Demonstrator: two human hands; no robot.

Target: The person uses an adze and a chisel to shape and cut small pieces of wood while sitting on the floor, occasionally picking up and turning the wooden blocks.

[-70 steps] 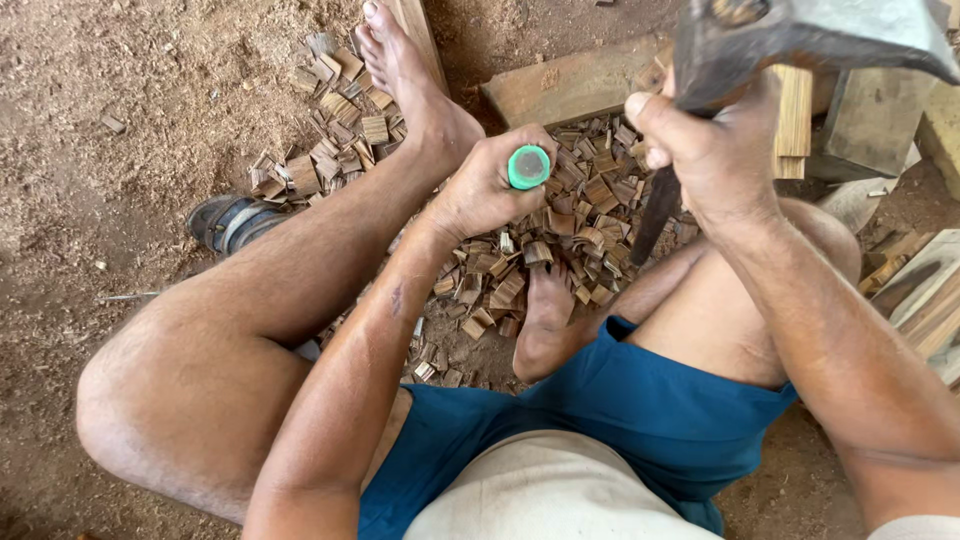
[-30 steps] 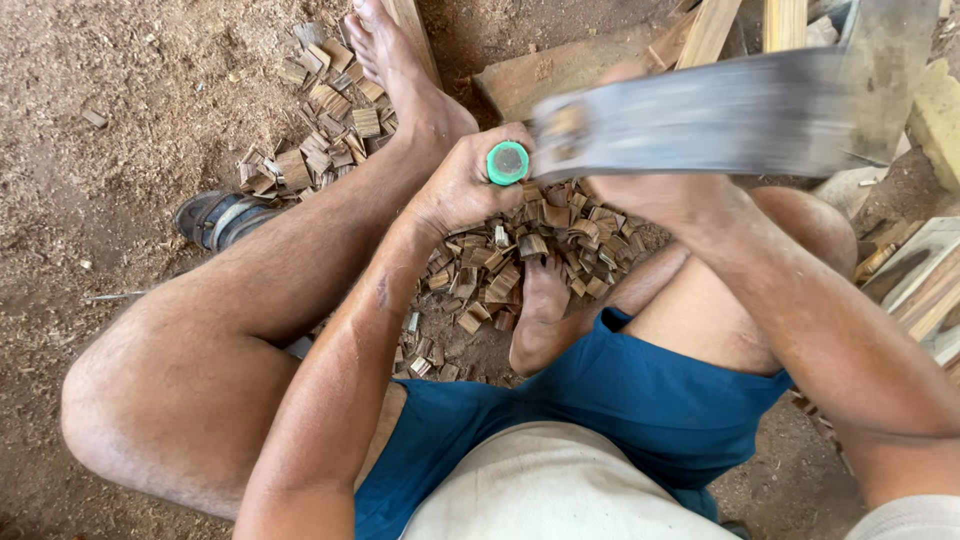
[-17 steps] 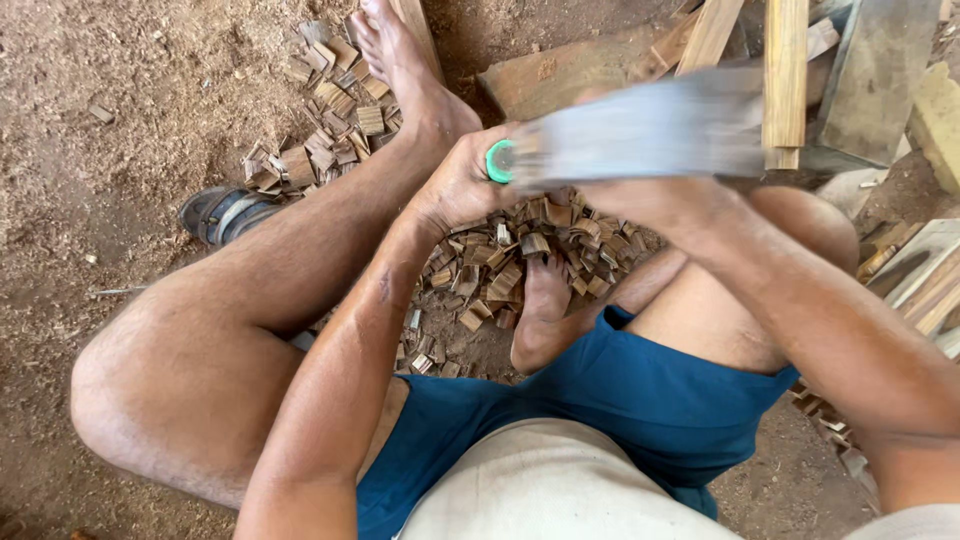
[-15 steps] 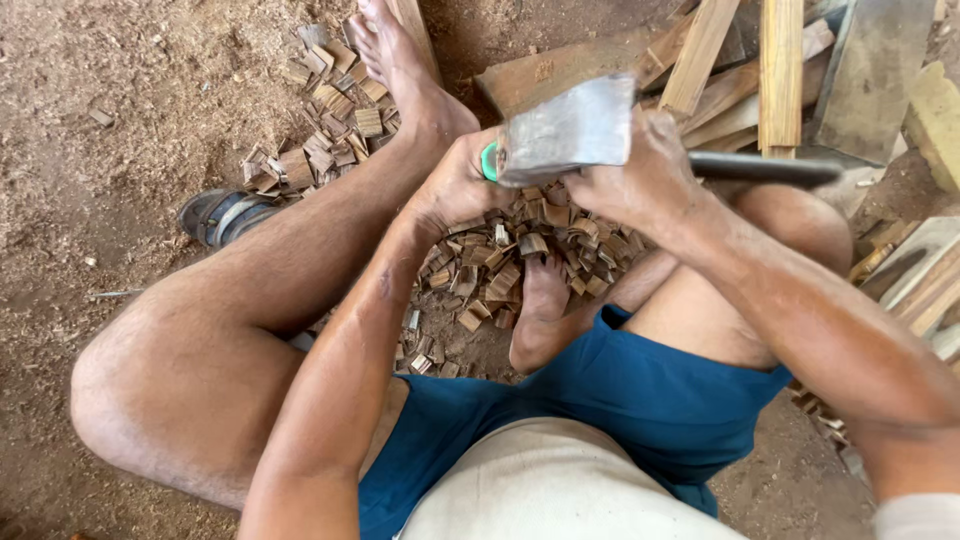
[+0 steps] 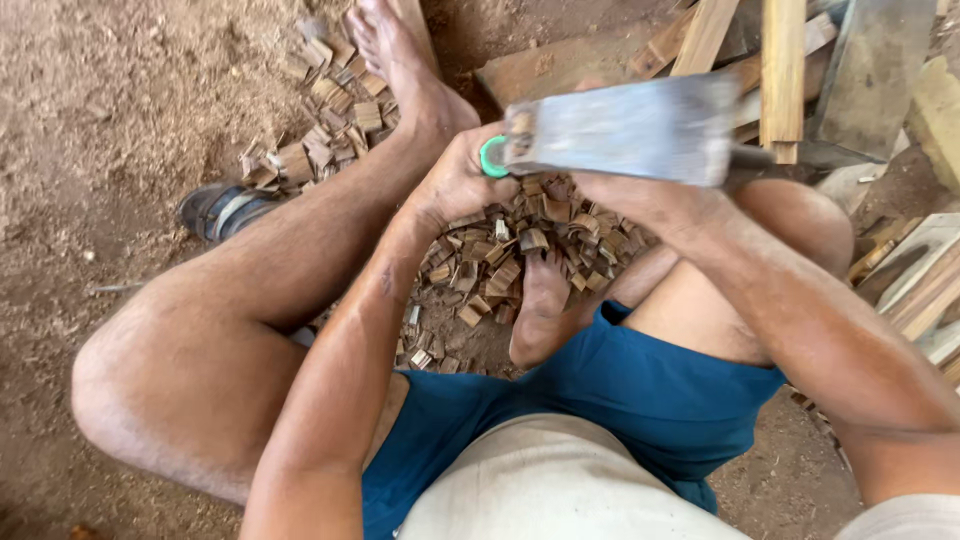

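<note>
Head view: person is sitting on the dirt floor (image 5: 110, 90) in blue shorts (image 5: 640, 400), left leg stretched out, right leg folded in. Left hand (image 5: 455, 185) is closing its fingers around a small piece with a green round end (image 5: 492, 157), holding it up over the pile of small wood chips (image 5: 500, 250). Right hand (image 5: 650, 200) is gripping the handle of a broad flat metal blade (image 5: 625, 125), fingers wrapped tight though mostly hidden under the blade; handle itself is barely showing. Blade is lying roughly level, motion-blurred, its left edge touching or just beside the green-ended piece, cannot tell which. Chips are spreading between the two feet and up along the left foot (image 5: 395, 60). Right foot (image 5: 540, 300) is resting in the chips near the shorts. Wooden planks (image 5: 782, 70) are leaning at top right behind the blade. A dark sandal (image 5: 225, 210) is lying on the floor just beside the left shin.
</note>
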